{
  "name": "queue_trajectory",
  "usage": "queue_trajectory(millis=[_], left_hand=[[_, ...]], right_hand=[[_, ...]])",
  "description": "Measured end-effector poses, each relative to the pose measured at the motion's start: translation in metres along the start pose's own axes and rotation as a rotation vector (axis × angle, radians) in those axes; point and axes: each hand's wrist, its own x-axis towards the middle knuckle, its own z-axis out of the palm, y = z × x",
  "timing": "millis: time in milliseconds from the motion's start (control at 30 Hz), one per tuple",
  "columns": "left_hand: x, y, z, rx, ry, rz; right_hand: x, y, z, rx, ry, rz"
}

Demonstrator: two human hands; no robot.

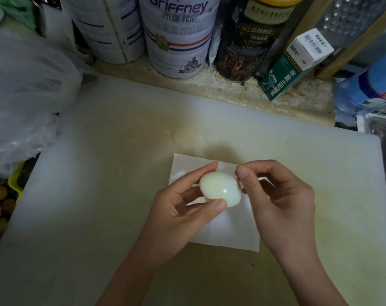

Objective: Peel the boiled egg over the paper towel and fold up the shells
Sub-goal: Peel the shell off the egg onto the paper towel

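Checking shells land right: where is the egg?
Head view, centre: the left hand holds the egg over the paper towel, the right hand at its right end.

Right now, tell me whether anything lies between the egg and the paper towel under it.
Nothing visible does, apart from the person's own fingers. The left hand grips the egg above the paper towel, and the right hand pinches at the egg's right end.
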Motion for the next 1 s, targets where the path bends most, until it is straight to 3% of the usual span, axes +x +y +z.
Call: queue_trajectory(millis=[100,267,700,833,1000], left_hand=[[0.0,-0.002,-0.003,-0.017,0.014,-0.008],[0.0,-0.003,-0.007,-0.034,0.021,0.006],[-0.002,-0.008,-0.008,-0.212,-0.019,-0.031],[-0.003,-0.006,-0.006,-0.247,-0.037,-0.046],[-0.005,-0.003,-0.002,-0.301,-0.027,-0.071]], right_hand=[[0.0,-0.001,-0.007,0.007,-0.009,0.023],[-0.008,-0.004,-0.007,0.042,-0.194,-0.081],[-0.011,0.001,-0.003,0.193,-0.065,0.04],[-0.019,-0.001,-0.004,0.023,-0.124,-0.112],[-0.025,0.001,-0.006,-0.115,-0.063,-0.255]])
